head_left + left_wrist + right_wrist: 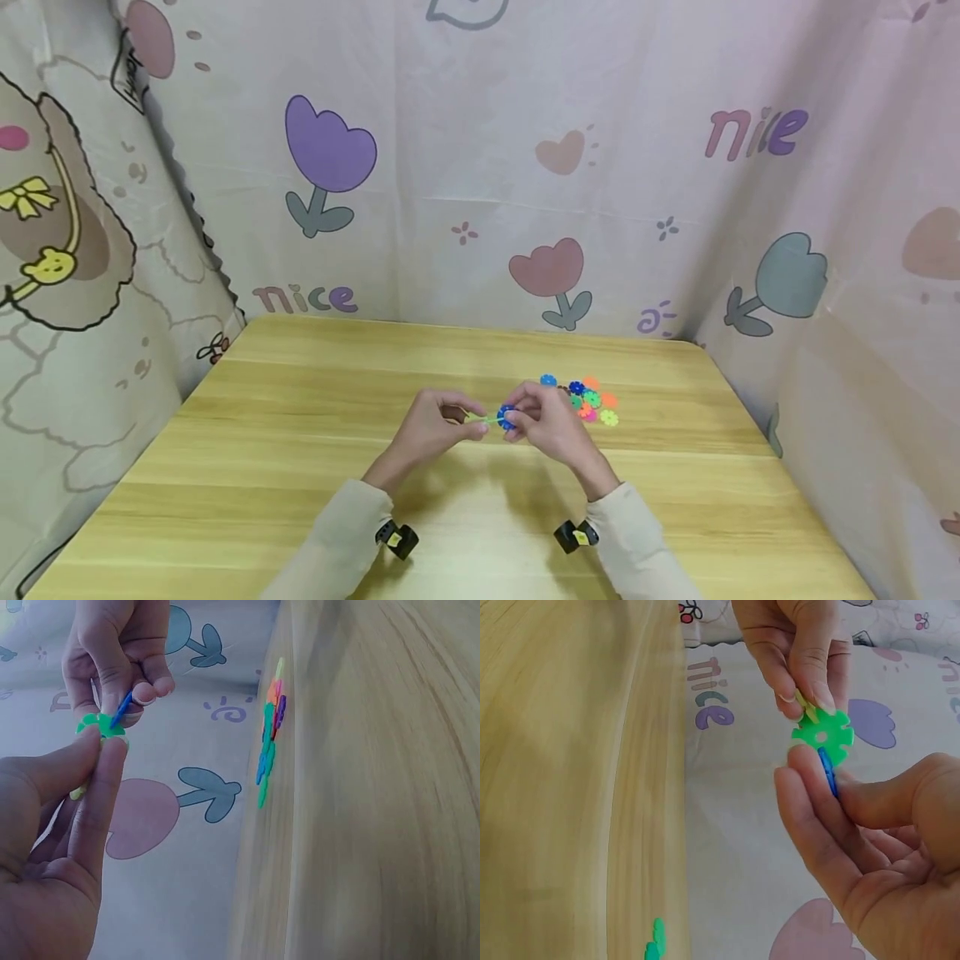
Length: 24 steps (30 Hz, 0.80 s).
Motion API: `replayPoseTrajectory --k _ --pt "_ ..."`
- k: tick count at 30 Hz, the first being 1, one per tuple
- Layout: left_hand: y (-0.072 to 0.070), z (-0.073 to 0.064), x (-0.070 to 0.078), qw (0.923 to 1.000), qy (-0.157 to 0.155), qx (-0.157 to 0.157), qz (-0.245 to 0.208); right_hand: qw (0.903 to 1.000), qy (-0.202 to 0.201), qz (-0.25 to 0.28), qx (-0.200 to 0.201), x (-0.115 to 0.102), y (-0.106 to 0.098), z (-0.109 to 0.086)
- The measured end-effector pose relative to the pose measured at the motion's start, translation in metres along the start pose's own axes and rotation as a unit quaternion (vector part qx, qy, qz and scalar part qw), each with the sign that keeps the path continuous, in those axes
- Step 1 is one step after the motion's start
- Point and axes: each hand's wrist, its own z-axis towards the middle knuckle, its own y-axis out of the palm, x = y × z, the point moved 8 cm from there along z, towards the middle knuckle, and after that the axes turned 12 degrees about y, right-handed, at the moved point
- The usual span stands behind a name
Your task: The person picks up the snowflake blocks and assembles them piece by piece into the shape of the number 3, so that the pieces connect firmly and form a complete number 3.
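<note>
Between both hands, above the table, are small notched plastic discs. My left hand (pixel 435 425) pinches a green disc (pixel 825 735) with a yellow disc (pixel 805 706) slotted into it, between thumb and fingers. A blue disc (pixel 506 417) is pinched by my right hand (pixel 551 421). In the right wrist view the blue disc stands edge-on, its rim meeting the green disc's edge. The left wrist view also shows the blue disc (pixel 122 709) touching the green disc (pixel 101 726); how deep it sits in a slot I cannot tell.
A loose pile of notched discs in several colours (pixel 592 399) lies on the wooden table (pixel 300 467), just beyond and right of my right hand. A patterned curtain (pixel 450 167) hangs behind the table and along both sides.
</note>
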Motion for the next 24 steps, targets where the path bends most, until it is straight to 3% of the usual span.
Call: replayPoseTrajectory --k 5,12,24 --pt "0.0011 0.0004 0.0003 1.0 -0.002 0.005 -0.003 1.0 -0.003 0.002 -0.003 0.0006 -0.0003 0.0011" --pt "0.0096 0.0007 0.0018 0.9995 0.018 -0.026 -0.007 0.9994 -0.017 -0.014 -0.029 0.0014 0.0013 0.0027" --pt "0.0049 0.0017 0.0018 0.9999 0.012 -0.01 -0.006 0.9996 0.009 -0.023 -0.016 0.0056 -0.0071 0.0035"
